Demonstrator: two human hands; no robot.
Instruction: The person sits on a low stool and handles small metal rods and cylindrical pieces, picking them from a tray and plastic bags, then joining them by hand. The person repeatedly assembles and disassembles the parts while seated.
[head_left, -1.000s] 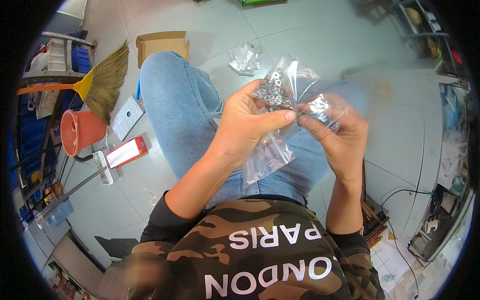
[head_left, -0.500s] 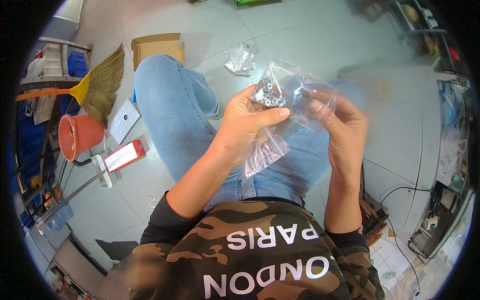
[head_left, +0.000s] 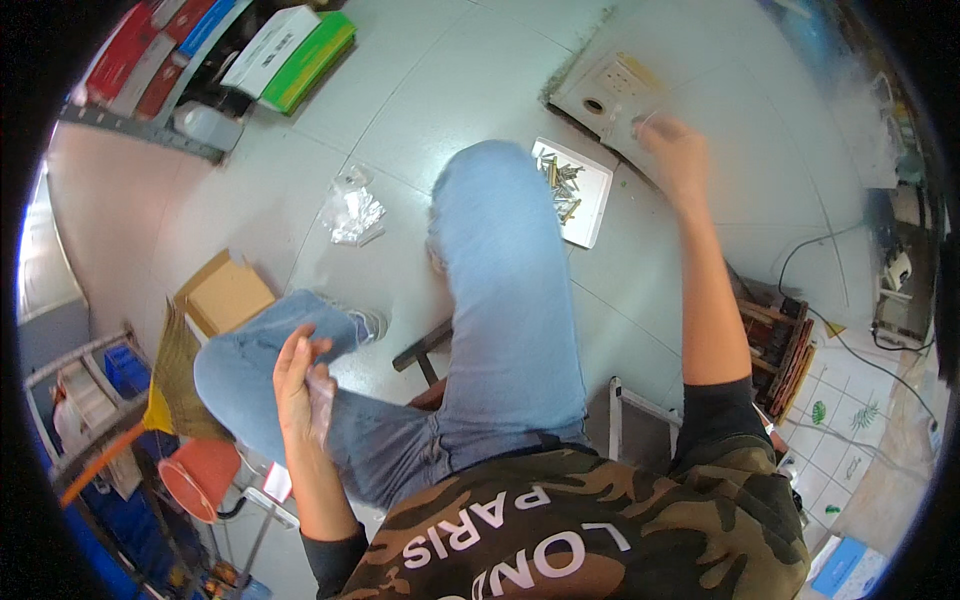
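My left hand (head_left: 298,385) rests on my left thigh, closed on a crumpled clear plastic bag (head_left: 322,398). My right hand (head_left: 675,150) is stretched far forward over the floor, blurred, above a white square panel (head_left: 610,85) that has a round hole. Whether that hand holds anything cannot be made out. Just left of that arm a white tray (head_left: 590,215) with several metal screws and bolts lies on the grey floor, beside my right knee (head_left: 490,190).
More clear bags (head_left: 352,212) lie on the floor to the left. A small cardboard box (head_left: 225,295), a broom (head_left: 170,390) and an orange bucket (head_left: 198,478) stand at the left. White and green boxes (head_left: 290,45) sit beyond. Cables (head_left: 830,250) and wooden pieces (head_left: 785,345) are on the right.
The hands, which held the bag together in front of me, have parted. My right hand reached out to the panel; my left dropped to the thigh with the bag. The view swung forward.
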